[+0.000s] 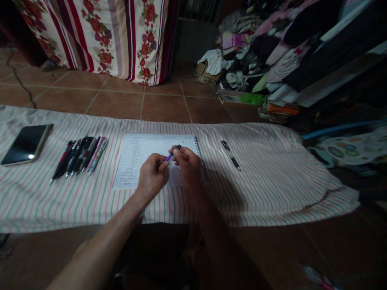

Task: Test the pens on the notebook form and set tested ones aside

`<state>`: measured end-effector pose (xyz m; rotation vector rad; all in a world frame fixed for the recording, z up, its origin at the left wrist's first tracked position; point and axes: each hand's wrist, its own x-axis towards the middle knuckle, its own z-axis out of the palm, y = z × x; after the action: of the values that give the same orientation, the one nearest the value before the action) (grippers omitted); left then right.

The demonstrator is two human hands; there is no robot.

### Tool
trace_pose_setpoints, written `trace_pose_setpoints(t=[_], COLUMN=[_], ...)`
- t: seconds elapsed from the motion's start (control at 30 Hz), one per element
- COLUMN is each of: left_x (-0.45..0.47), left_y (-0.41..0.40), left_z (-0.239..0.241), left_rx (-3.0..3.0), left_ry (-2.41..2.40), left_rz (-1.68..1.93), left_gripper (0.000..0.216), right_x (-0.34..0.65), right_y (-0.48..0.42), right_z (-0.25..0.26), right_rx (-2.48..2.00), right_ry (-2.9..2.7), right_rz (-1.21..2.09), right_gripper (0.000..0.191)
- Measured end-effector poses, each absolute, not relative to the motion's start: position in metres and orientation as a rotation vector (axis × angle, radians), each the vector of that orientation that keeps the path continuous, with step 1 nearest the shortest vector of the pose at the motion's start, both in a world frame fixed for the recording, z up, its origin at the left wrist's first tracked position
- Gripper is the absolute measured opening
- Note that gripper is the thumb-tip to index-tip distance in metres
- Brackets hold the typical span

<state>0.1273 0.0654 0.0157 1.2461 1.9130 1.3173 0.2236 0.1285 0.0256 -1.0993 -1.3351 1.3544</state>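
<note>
Between both hands, above a spiral-bound notebook [151, 144], a purple pen [168, 157] with a dark grip is held at a slant, its thin tip pointing up and right. My left hand [152, 171] is closed around the pen's rear end. The fingers of my right hand [188, 161] pinch it near the dark front part. Printed lines fill the notebook's left side, and my hands cover part of the page. Right of the notebook lies a black and clear pen [231, 155]. A row of several pens [80, 157] rests to the left.
A dark-screened phone or tablet [26, 144] lies at the far left on the striped cloth [272, 173]. Beyond the tiled floor [121, 98] hangs a floral curtain [115, 36]. Clothes [238, 52] and a cardboard box [207, 73] are heaped at the back right.
</note>
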Motion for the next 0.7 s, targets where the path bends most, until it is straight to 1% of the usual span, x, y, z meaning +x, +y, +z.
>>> trace_pose_setpoints(t=[0.23,0.33,0.53,0.7], left_x=[0.121,0.116,0.105,0.096], left_y=[0.062,0.059,0.054,0.052], left_z=[0.022,0.023,0.024,0.022], left_rx=[1.276,1.291,1.444,1.347], left_ry=[1.925,1.916,2.085,2.059], left_rz=[1.332,1.278,1.144,1.180], left_gripper=[0.007,0.006,0.007,0.012], right_x=[0.219,0.216,0.200,0.191], right_y=[0.128,0.128,0.125,0.124], right_z=[0.030,0.029,0.018,0.012], right_rx=[-1.062,-1.059,-1.047,-1.044], right_ry=[-1.307,-1.315,-1.307,-1.375], right_rz=[1.442,1.460,1.460,1.463], right_gripper=[0.030,0.030,0.030,0.033])
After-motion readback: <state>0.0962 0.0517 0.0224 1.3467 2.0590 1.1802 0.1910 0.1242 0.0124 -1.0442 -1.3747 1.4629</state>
